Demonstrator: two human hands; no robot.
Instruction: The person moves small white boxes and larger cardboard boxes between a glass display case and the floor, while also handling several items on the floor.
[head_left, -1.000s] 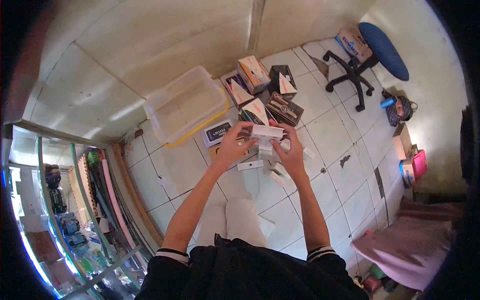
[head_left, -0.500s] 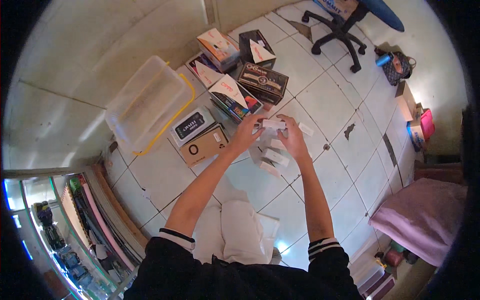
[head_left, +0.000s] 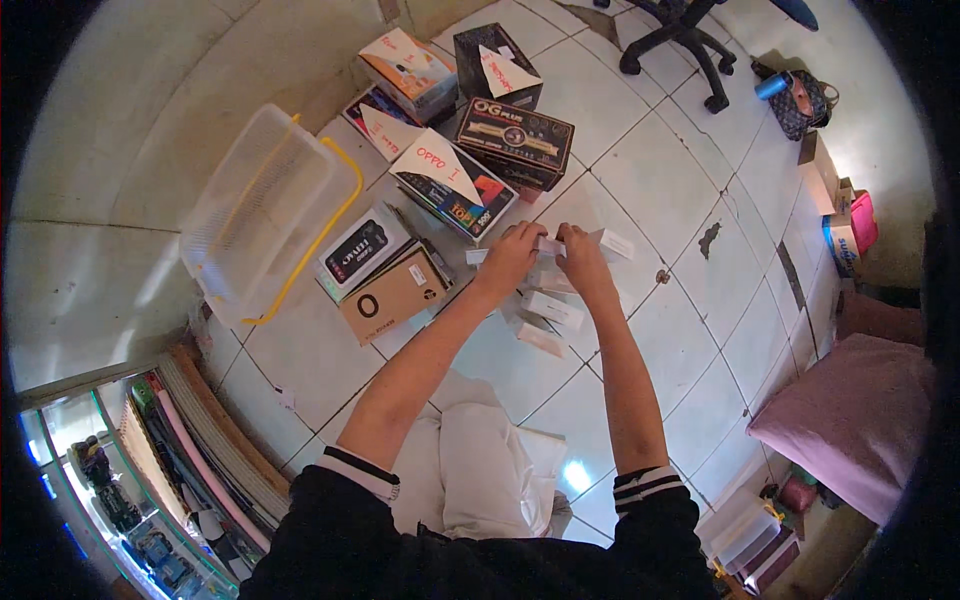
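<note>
My left hand (head_left: 511, 264) and my right hand (head_left: 584, 262) are close together over the tiled floor, fingers bent and closed. Between their fingertips is a small white box (head_left: 549, 247), partly covered by the fingers. Several similar white boxes lie around it: one white box (head_left: 613, 244) touches or nearly touches my right hand, and a second white box (head_left: 553, 310) lies below the hands. Nearer to me lies a third white box (head_left: 540, 338). Left of my left fingers, a pale box end (head_left: 476, 257) peeks out.
A colourful box with a paper label (head_left: 455, 185) and a black box (head_left: 516, 137) stand beyond my hands. Left are a brown carton (head_left: 393, 297) and a clear plastic bin (head_left: 262, 215) with a yellow handle. A wheeled chair base (head_left: 685, 45) stands far right.
The view has shifted slightly, so the floor objects sit differently in it. My hands have drawn closer together, and their fingers, spread around the white box before, are now bent in on it.
</note>
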